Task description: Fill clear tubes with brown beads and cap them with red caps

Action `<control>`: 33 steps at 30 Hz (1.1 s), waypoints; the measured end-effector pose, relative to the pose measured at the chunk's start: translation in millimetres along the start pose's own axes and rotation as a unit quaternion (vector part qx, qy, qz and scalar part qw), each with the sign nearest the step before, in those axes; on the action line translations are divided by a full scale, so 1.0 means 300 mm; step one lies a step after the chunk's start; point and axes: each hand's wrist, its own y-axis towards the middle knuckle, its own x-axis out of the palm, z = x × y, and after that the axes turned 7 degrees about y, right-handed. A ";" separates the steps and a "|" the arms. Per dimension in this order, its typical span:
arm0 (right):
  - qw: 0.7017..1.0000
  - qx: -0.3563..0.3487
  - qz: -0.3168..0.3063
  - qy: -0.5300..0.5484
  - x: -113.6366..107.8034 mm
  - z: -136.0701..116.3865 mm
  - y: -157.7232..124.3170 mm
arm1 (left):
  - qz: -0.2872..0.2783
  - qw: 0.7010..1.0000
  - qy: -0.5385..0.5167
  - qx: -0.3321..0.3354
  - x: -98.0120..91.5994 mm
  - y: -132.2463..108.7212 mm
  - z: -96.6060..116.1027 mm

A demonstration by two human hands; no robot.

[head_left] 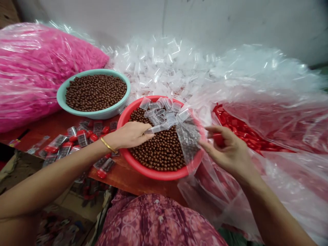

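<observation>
My left hand [135,134] is closed on a clear plastic container [160,127], held low over a red basin [160,175]. Small round brown balls [161,153] fill the basin, and several loose clear containers [165,111] lie on them at the back. At the basin's right rim is my right hand [228,150], its thumb and fingers curled around what looks like a red cap [218,139]. A sheet of clear plastic film [188,140] drapes over the rim beside those fingers.
A pale green basin [61,97] of brown balls stands at back left, near a bag of pink pieces [38,65]. Filled red-capped containers [82,138] lie on the red table [153,187]. Clear containers [159,65] are heaped behind; red caps [238,130] sit in a bag at right.
</observation>
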 end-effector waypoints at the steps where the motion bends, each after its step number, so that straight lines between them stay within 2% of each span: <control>1: 0.998 -0.051 -0.034 -0.007 0.022 -0.029 0.029 | -0.009 1.000 -0.023 0.017 -0.004 0.001 0.018; 3: 0.985 -0.130 -0.116 -0.006 0.071 -0.069 0.076 | -0.010 0.997 -0.064 0.051 -0.001 0.002 0.054; 6: 0.961 -0.188 -0.203 0.009 0.135 -0.088 0.108 | 0.043 0.995 -0.062 0.064 0.024 -0.006 0.095; 8: 0.952 -0.202 -0.230 -0.001 0.156 -0.084 0.110 | 0.075 0.995 -0.013 0.058 0.042 -0.022 0.104; 11: 0.950 -0.204 -0.235 -0.018 0.149 -0.062 0.121 | 0.057 0.996 0.051 0.042 0.051 -0.053 0.079; 15: 0.977 -0.112 -0.177 -0.034 0.124 -0.023 0.204 | 0.003 0.999 0.047 -0.008 0.050 -0.069 0.020; 17: 0.987 -0.061 -0.145 -0.046 0.133 -0.011 0.259 | -0.020 0.997 0.076 0.000 0.052 -0.055 0.009; 20: 0.993 -0.037 -0.088 -0.064 0.160 -0.007 0.307 | -0.067 0.985 0.157 0.007 0.042 -0.026 0.014; 23: 0.997 -0.027 -0.067 -0.033 0.160 -0.009 0.281 | -0.109 0.977 0.183 0.004 0.010 0.003 0.014; 25: 0.997 0.012 -0.070 0.029 0.141 -0.008 0.229 | -0.137 0.976 0.172 0.004 -0.009 0.031 0.009; 27: 0.989 0.078 -0.073 0.105 0.118 -0.004 0.166 | -0.163 0.974 0.156 -0.002 -0.009 0.072 0.009; 29: 0.968 0.151 -0.069 0.190 0.097 0.001 0.107 | -0.176 0.975 0.136 0.002 0.014 0.122 0.022; 33: 0.896 0.272 -0.037 0.349 0.066 0.010 0.030 | -0.156 0.986 0.063 -0.006 0.094 0.204 0.061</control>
